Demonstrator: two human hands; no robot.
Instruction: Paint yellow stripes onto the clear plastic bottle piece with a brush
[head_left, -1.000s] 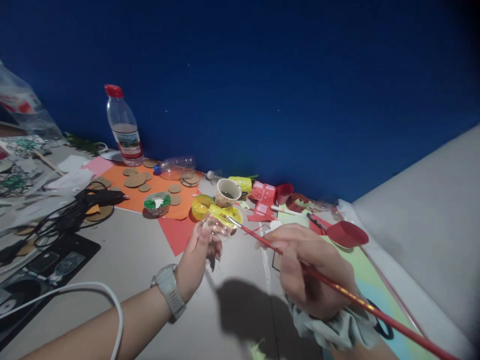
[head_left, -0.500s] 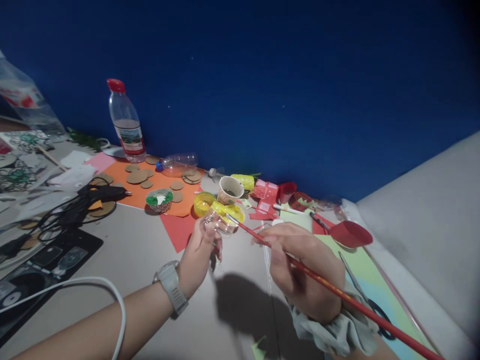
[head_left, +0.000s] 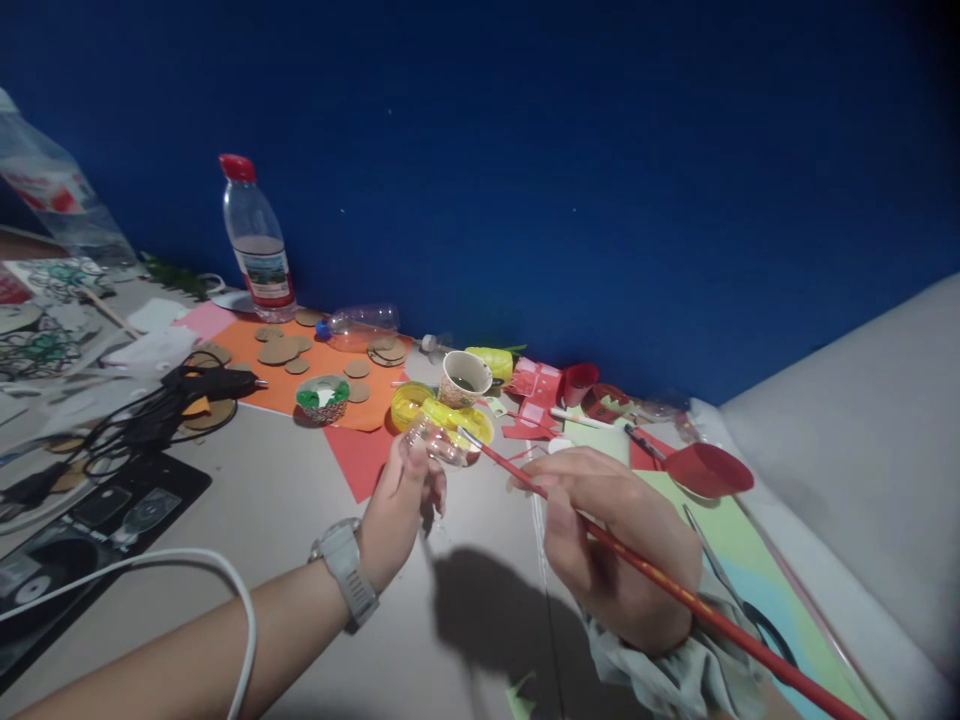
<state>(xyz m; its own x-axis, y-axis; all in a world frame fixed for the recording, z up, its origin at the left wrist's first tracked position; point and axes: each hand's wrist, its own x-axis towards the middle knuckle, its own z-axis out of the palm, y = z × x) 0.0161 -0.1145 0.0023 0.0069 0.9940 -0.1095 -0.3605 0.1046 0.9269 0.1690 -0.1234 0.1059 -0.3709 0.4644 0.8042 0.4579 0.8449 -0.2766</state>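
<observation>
My left hand [head_left: 405, 500] is closed on a clear plastic bottle piece [head_left: 439, 440], whose upper side is coated with yellow paint [head_left: 448, 415]. Pinched in my right hand [head_left: 615, 545] is a long red-handled paintbrush [head_left: 637, 566], slanting down to the right. Its tip meets or nearly meets the yellow-painted side; exact contact is hard to tell. Just behind the bottle piece stand a yellow pot [head_left: 411, 405] and a paper cup [head_left: 465, 380] with dark liquid. A patterned cup with green and white paint [head_left: 321, 400] sits farther left.
A red-capped bottle [head_left: 260, 260] stands at the back left near cardboard discs [head_left: 277, 350] on orange paper. Leftward lie a glue gun [head_left: 202, 385] and tangled cables, with a white cable [head_left: 187, 556] crossing in front. Scissors [head_left: 750, 610] and a red scoop-shaped piece [head_left: 709, 470] lie on the right.
The whole view has shifted slightly. Both hands keep their grips, and the brush stays at the yellow-painted side with hardly any visible movement.
</observation>
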